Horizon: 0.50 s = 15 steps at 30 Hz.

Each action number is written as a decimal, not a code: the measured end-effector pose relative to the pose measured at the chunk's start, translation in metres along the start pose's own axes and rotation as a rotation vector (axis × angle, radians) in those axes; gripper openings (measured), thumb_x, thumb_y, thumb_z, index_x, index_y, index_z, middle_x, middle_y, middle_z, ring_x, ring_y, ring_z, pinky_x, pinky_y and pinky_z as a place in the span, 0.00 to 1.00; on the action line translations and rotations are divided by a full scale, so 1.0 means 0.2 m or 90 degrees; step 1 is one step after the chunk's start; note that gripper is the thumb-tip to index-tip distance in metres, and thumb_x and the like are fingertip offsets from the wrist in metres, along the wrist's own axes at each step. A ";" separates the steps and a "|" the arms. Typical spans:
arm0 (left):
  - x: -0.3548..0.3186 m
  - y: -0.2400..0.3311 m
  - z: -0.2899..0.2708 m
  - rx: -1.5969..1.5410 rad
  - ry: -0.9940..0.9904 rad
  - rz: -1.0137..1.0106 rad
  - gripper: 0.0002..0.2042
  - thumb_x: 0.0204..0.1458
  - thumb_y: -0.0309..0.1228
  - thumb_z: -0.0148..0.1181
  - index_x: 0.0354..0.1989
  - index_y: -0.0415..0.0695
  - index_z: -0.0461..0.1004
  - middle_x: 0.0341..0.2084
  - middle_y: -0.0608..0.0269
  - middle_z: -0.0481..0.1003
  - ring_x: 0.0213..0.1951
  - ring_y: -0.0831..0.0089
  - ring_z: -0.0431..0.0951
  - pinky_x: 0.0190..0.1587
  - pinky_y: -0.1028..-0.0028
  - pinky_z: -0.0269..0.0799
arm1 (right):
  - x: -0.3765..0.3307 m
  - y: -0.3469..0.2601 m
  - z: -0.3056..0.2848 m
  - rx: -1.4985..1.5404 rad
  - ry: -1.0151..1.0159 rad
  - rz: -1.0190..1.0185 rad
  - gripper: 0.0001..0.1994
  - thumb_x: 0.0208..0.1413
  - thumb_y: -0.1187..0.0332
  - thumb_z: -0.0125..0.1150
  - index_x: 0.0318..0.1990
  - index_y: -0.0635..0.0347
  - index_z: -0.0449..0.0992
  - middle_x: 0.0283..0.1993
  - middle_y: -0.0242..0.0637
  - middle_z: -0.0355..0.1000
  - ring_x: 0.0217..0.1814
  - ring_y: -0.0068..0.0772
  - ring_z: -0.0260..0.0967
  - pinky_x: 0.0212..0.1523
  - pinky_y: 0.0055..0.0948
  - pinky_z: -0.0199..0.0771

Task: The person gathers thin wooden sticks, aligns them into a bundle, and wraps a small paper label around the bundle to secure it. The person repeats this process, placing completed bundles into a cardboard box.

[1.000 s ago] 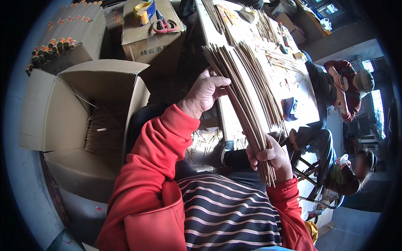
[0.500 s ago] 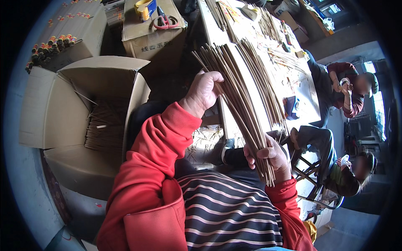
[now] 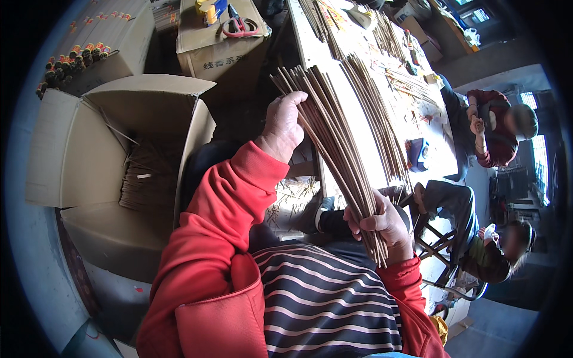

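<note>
A bundle of thin brown incense sticks (image 3: 334, 149) slants across in front of me, its far ends fanned out. My left hand (image 3: 285, 124) grips it near the far end, thumb on top and the other fingers hidden beneath. Around the near end my right hand (image 3: 385, 224) is closed, its thumb lying across the sticks. Just right of the bundle, a second row of sticks (image 3: 376, 119) lies on the white table (image 3: 439, 140).
An open cardboard box (image 3: 45, 155) with loose sticks inside stands left. Behind it, red-handled scissors (image 3: 240, 27) and yellow tape (image 3: 207, 12) rest on a closed carton (image 3: 209, 48). Two people (image 3: 498, 128) sit at right. Packed bundles (image 3: 77, 59) fill the far left.
The bundle and both hands have shifted slightly left, and my left thumb has moved up along the sticks. The seated people's hands have moved a little.
</note>
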State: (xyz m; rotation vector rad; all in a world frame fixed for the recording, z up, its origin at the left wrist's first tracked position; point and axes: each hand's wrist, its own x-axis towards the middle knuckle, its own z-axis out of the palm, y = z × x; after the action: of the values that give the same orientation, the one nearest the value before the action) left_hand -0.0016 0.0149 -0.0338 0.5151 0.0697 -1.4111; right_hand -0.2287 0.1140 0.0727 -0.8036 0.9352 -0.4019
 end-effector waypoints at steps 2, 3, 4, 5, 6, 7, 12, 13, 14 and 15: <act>0.04 0.05 -0.01 -0.026 -0.012 0.017 0.04 0.46 0.23 0.54 0.30 0.39 0.73 0.27 0.61 0.75 0.30 0.67 0.76 0.38 0.69 0.73 | -0.03 -0.01 0.00 -0.007 0.001 0.012 0.33 0.28 0.77 0.64 0.50 0.65 0.62 0.32 0.43 0.71 0.25 0.29 0.69 0.24 0.24 0.72; 0.05 0.08 -0.01 -0.019 0.002 0.042 0.03 0.47 0.22 0.54 0.30 0.39 0.73 0.28 0.60 0.75 0.30 0.67 0.76 0.37 0.69 0.73 | -0.04 -0.01 -0.01 -0.015 -0.003 0.018 0.33 0.28 0.78 0.64 0.50 0.65 0.62 0.32 0.42 0.70 0.24 0.29 0.69 0.24 0.24 0.72; 0.07 0.09 -0.02 -0.019 0.003 0.080 0.02 0.47 0.22 0.54 0.29 0.40 0.73 0.27 0.61 0.75 0.29 0.68 0.76 0.36 0.70 0.73 | -0.05 -0.01 -0.03 -0.024 -0.008 0.025 0.33 0.28 0.78 0.64 0.50 0.65 0.62 0.32 0.42 0.70 0.24 0.29 0.69 0.23 0.23 0.71; 0.07 0.12 0.00 -0.019 0.004 0.117 0.02 0.48 0.22 0.54 0.27 0.40 0.72 0.25 0.61 0.75 0.28 0.69 0.76 0.35 0.71 0.73 | -0.07 -0.01 -0.04 -0.032 -0.013 0.032 0.34 0.27 0.78 0.64 0.51 0.64 0.62 0.32 0.42 0.70 0.24 0.29 0.69 0.23 0.23 0.71; 0.06 0.15 0.01 0.002 0.036 0.161 0.03 0.48 0.21 0.53 0.25 0.42 0.71 0.22 0.63 0.73 0.24 0.73 0.73 0.30 0.74 0.71 | -0.08 -0.02 -0.03 -0.026 -0.019 0.031 0.34 0.27 0.79 0.64 0.51 0.64 0.62 0.31 0.41 0.70 0.24 0.28 0.69 0.22 0.23 0.71; 0.05 0.16 0.03 0.003 0.052 0.202 0.06 0.49 0.22 0.53 0.22 0.44 0.68 0.20 0.66 0.70 0.21 0.77 0.68 0.26 0.77 0.66 | -0.09 -0.02 -0.03 -0.037 -0.030 0.033 0.34 0.27 0.80 0.63 0.51 0.64 0.62 0.31 0.41 0.70 0.24 0.28 0.69 0.22 0.23 0.70; 0.05 0.26 -0.01 0.149 0.244 0.284 0.12 0.47 0.27 0.55 0.42 0.42 0.68 0.38 0.64 0.67 0.41 0.72 0.67 0.44 0.71 0.63 | -0.08 -0.03 -0.07 -0.092 0.019 0.104 0.32 0.29 0.82 0.62 0.51 0.64 0.62 0.31 0.40 0.70 0.25 0.28 0.69 0.22 0.23 0.71; 0.08 0.26 -0.03 0.163 0.241 0.273 0.15 0.47 0.26 0.55 0.45 0.40 0.66 0.40 0.62 0.66 0.43 0.71 0.66 0.46 0.69 0.62 | -0.07 -0.04 -0.08 -0.108 0.051 0.136 0.32 0.30 0.82 0.62 0.51 0.64 0.62 0.31 0.40 0.70 0.25 0.28 0.69 0.22 0.23 0.71; 0.07 0.26 -0.04 0.161 0.223 0.283 0.17 0.46 0.25 0.54 0.47 0.40 0.65 0.40 0.61 0.66 0.43 0.71 0.66 0.47 0.69 0.62 | -0.06 -0.05 -0.07 -0.132 0.056 0.146 0.30 0.31 0.83 0.61 0.49 0.65 0.63 0.31 0.40 0.69 0.26 0.28 0.69 0.22 0.23 0.71; 0.06 0.27 -0.04 0.159 0.206 0.292 0.18 0.46 0.24 0.54 0.48 0.39 0.64 0.40 0.60 0.66 0.43 0.70 0.66 0.48 0.68 0.62 | -0.06 -0.07 -0.06 -0.154 0.053 0.137 0.29 0.30 0.82 0.61 0.48 0.65 0.64 0.31 0.39 0.70 0.24 0.28 0.69 0.22 0.23 0.71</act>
State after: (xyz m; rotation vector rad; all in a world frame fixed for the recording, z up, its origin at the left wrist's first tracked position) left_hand 0.0533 0.0109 -0.0286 0.9034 0.0316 -0.8830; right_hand -0.2448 0.1089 0.0860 -0.8996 1.1514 -0.1358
